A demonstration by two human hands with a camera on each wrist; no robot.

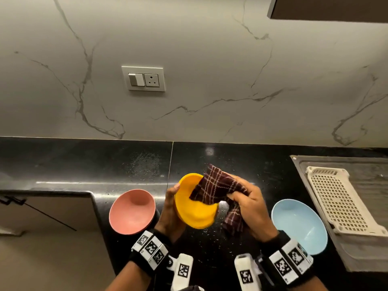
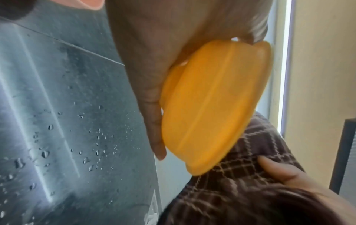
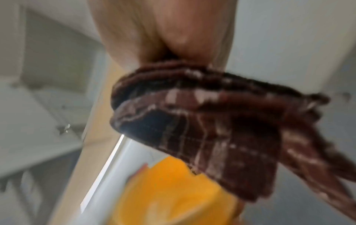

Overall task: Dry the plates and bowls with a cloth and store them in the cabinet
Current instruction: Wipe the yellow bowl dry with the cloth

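Note:
My left hand grips a yellow bowl from behind and holds it tilted above the black counter. In the left wrist view the fingers lie along the yellow bowl, whose underside faces the camera. A dark red checked cloth is bunched in my right hand, and one end of it lies inside the bowl. The right wrist view, blurred, shows the cloth gripped above the yellow bowl. A pink bowl sits on the counter to the left, a light blue bowl to the right.
Water drops dot the counter. A cream perforated drying rack rests on the steel sink drainboard at the right. A marble wall with a switch and socket plate stands behind. An upper cabinet's corner shows top right.

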